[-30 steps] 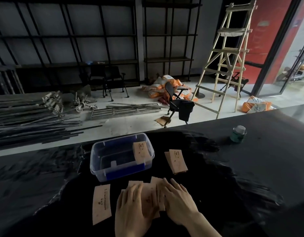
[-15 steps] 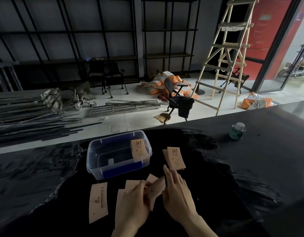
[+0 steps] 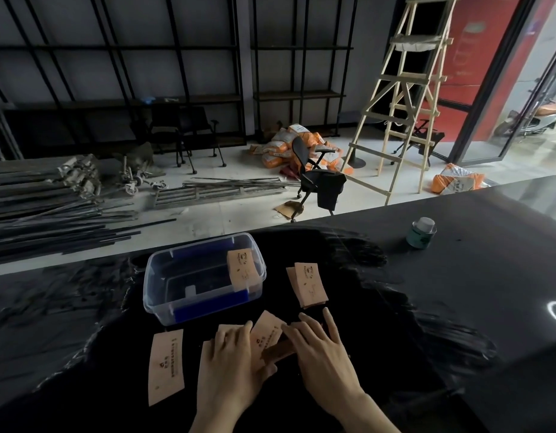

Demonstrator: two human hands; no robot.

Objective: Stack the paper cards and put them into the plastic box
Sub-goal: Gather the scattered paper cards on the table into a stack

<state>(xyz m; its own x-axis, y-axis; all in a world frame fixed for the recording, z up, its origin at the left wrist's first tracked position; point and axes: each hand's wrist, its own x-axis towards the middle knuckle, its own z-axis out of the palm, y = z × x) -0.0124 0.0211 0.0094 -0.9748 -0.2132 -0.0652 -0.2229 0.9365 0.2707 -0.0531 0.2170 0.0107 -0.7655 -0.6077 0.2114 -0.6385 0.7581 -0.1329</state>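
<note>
A clear plastic box with blue clips stands on the black table, and one tan paper card leans inside against its right wall. A small stack of cards lies to the right of the box. One card lies flat at the near left. My left hand and my right hand rest close together on a loose pile of cards in front of the box. The top card of that pile is tilted up between my fingertips. My palms hide the rest of the pile.
A small green jar with a white lid stands at the far right of the black table. The table's far edge runs just behind the box. Beyond it are metal rods, an office chair and a wooden ladder on the floor.
The hands went from lying flat on the pile to lifting one card, which now tilts up between my fingertips. The view shifted slightly closer.
</note>
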